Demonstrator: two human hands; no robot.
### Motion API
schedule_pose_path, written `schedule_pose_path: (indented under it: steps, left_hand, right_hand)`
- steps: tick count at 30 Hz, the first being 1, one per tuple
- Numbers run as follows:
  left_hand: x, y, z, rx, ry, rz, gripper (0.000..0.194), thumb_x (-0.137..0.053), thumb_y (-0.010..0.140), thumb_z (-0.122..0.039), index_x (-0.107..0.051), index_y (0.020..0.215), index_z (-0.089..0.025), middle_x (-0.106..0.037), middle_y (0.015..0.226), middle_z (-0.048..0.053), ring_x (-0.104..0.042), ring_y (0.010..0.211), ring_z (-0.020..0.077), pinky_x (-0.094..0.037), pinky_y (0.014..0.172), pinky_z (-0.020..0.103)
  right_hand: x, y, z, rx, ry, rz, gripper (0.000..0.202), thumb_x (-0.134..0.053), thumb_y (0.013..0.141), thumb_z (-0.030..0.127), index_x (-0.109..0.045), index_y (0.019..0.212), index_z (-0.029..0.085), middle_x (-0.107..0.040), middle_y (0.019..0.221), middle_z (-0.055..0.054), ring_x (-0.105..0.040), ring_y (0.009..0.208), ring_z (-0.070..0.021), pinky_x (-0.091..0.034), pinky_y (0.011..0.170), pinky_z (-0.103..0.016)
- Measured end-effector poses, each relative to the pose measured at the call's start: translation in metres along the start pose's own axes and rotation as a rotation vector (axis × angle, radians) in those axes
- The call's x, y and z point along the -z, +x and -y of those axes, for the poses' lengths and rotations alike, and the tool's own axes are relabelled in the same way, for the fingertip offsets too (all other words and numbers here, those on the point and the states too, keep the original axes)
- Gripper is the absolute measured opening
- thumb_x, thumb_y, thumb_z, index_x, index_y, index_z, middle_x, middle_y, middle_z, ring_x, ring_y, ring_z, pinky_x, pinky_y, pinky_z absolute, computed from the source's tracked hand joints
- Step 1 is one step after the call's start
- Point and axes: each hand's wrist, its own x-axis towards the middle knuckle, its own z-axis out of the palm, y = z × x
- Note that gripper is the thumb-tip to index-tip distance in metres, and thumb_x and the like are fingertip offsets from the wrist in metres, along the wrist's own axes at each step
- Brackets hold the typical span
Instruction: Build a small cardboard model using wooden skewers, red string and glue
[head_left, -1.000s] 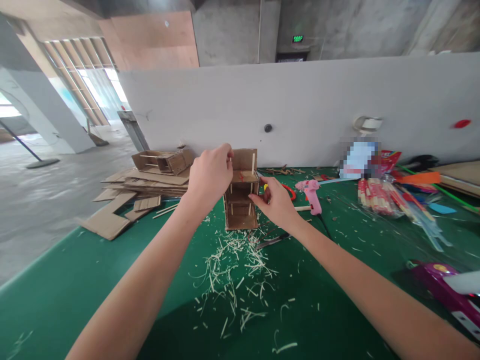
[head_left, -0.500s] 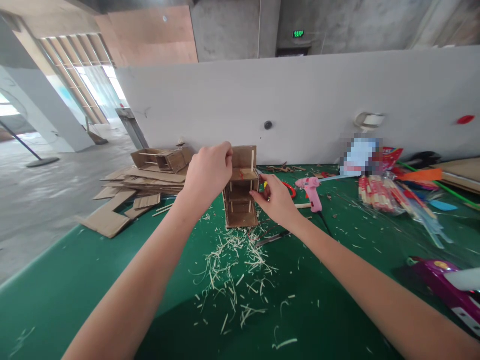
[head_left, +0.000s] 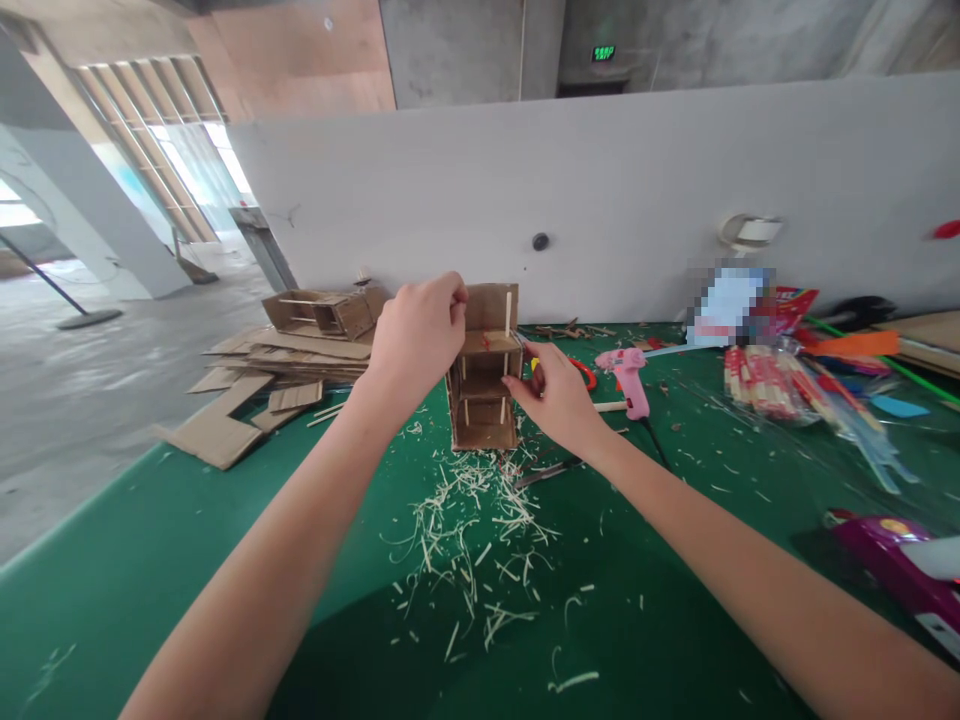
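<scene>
A small cardboard shelf (head_left: pixel 486 384) stands upright on the green table, with thin wooden sticks at its open front. My left hand (head_left: pixel 424 325) is closed at the shelf's upper left edge, its fingertips pressed together there. On the other side, my right hand (head_left: pixel 551 392) grips the right edge between thumb and fingers at the middle level. Pale wood shavings (head_left: pixel 469 510) lie scattered below the shelf. A pair of scissors, its blades (head_left: pixel 547 473) dark, lies partly behind my right hand.
Cardboard pieces (head_left: pixel 217 430) and another cardboard box (head_left: pixel 319 312) are at the left. A pink glue gun (head_left: pixel 631 382) with its cord lies to the right, near bagged sticks (head_left: pixel 761 380) and a purple tool (head_left: pixel 892 560). A white partition (head_left: pixel 637 190) stands behind.
The camera view has shifted slightly. Both hands keep nearly the same places on the cardboard shelf.
</scene>
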Motion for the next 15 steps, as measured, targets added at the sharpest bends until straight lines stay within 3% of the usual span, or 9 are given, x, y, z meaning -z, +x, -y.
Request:
schedule_pose_path:
  steps: [4, 15]
  left_hand:
    - [-0.0002, -0.0007, 0.0001, -0.006, 0.009, -0.001, 0.026, -0.042, 0.086, -0.018, -0.065, 0.096, -0.021, -0.071, 0.086, 0.005, -0.064, 0.081, 0.0222, -0.046, 0.074, 0.037]
    - [0.0011, -0.0016, 0.0001, -0.033, 0.008, 0.011, 0.026, -0.042, 0.086, -0.018, -0.064, 0.097, -0.022, -0.071, 0.087, 0.004, -0.063, 0.08, 0.02, -0.045, 0.073, 0.034]
  right_hand:
    - [0.0011, -0.0005, 0.002, 0.012, 0.007, 0.016, 0.033, -0.059, 0.085, 0.027, -0.05, 0.115, 0.016, -0.06, 0.107, -0.012, -0.062, 0.078, -0.0199, -0.052, 0.068, -0.04]
    - [0.0008, -0.0036, 0.0015, -0.021, 0.024, 0.035, 0.036, -0.059, 0.085, 0.028, -0.047, 0.118, 0.019, -0.059, 0.099, -0.009, -0.059, 0.072, -0.0191, -0.052, 0.067, -0.041]
